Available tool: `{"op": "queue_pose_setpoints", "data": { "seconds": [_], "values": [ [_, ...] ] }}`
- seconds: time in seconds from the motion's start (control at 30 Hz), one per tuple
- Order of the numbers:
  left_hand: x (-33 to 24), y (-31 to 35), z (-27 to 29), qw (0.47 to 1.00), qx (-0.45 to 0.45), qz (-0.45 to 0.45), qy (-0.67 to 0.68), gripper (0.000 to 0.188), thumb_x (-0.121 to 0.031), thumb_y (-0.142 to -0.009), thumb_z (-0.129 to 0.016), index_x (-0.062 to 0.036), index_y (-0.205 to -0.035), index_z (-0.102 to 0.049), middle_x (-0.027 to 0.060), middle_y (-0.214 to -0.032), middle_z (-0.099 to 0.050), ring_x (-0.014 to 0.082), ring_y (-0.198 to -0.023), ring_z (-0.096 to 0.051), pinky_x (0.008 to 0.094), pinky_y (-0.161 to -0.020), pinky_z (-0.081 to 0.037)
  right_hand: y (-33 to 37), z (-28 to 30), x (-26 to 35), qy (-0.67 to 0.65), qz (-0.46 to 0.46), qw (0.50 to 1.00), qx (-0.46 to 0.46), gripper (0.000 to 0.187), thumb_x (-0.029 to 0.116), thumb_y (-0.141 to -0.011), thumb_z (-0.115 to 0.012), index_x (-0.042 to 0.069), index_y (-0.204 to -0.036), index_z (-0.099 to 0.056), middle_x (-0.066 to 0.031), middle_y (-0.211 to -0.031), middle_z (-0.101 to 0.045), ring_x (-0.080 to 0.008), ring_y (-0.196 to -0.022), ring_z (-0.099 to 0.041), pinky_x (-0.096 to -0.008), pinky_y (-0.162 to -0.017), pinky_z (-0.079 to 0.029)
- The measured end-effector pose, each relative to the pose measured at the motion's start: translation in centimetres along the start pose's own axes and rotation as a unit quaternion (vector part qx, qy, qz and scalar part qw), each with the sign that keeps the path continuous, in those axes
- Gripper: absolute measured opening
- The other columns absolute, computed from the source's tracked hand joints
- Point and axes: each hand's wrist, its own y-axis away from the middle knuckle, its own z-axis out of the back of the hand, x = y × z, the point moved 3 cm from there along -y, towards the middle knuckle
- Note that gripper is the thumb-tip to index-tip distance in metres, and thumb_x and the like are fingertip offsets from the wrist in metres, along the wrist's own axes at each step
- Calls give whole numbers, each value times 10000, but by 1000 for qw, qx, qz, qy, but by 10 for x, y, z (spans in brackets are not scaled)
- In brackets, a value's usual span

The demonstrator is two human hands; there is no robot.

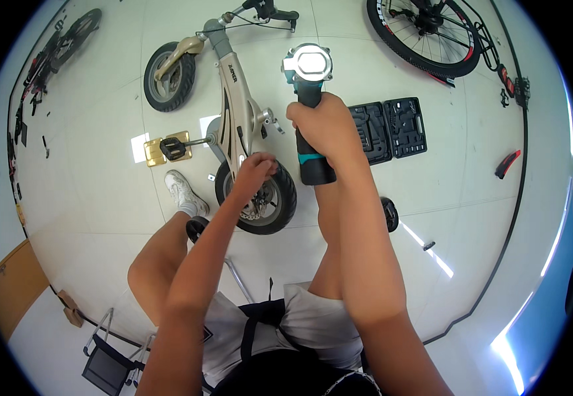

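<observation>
"Beige in colour: locate the bike (239, 122)."

"On the floor (465, 181), ahead and slightly left of centre, with the rear wheel (288, 193) at the near end and the front wheel (188, 78) farther off to the left. Upright or leaning: impossible to confirm from above."

"State the hold of the right hand (329, 125)."

"Clamped, with fingers wrapped round the grip of a black and teal power tool (309, 92). Held to the right of the frame (229, 79), apart from it, with the bright silver head (309, 64) on the far side of the hand."

"And of the left hand (257, 171)?"

"Over the rear of the frame, beside the rear wheel, with fingers curled inward. Touching the bike or merely above it: unclear. Closed on a small part: impossible to tell, with the inside of the hand hidden."

"List finished items."

"Judged by present layout: fitted with both wheels, apparently joined to the handlebar (270, 13), and equipped with a pedal (173, 148) on the left. Also ready: to the right, on the floor, an open black toolbox (405, 129); in hand, the power tool."

"List outstanding items."

"No contact yet between power tool and bike. Probably at a preparatory stage around the rear of the frame, therefore incomplete. Impossible to tell which fastener, if any, remains loose. Treat overall completion as unverified."
</observation>
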Motion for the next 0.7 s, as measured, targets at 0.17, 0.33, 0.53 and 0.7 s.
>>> {"op": "queue_pose_setpoints", "data": {
  "seconds": [0.17,0.33,0.53,0.7],
  "values": [
    [16,-74,-50,968,-143,42,200,392,-178,-897,-610,28,-1222,-539,104,-913,-642,176,-756,-623,316,-708,-504,-4,10,-9,-67,-7,998,6,268,242,-738,-651,-24,-763,-652,-102,-711,-649,-198,-636,-601,-338,-627,-477],
    [22,-128,-55,971,-172,-31,162,247,-220,-875,-651,-51,-1025,-550,36,-844,-568,144,-799,-565,332,-707,-477,-4,27,-9,-85,-37,996,-10,255,233,-736,-641,-22,-750,-648,-94,-690,-635,-193,-632,-594,-333,-626,-472],
    [32,-158,-51,937,-150,48,313,164,-258,-884,-654,-149,-970,-566,4,-845,-569,143,-790,-557,380,-722,-473,3,43,-5,-112,-34,993,6,308,261,-749,-623,-40,-794,-667,-152,-722,-668,-261,-677,-657,-373,-674,-514],
    [29,-171,-18,899,-144,118,398,176,-321,-921,-606,-156,-970,-565,13,-821,-548,178,-787,-554,391,-713,-476,6,28,6,-100,-8,995,15,338,283,-754,-621,-50,-790,-666,-128,-679,-629,-221,-638,-606,-358,-636,-473]
  ]
}}
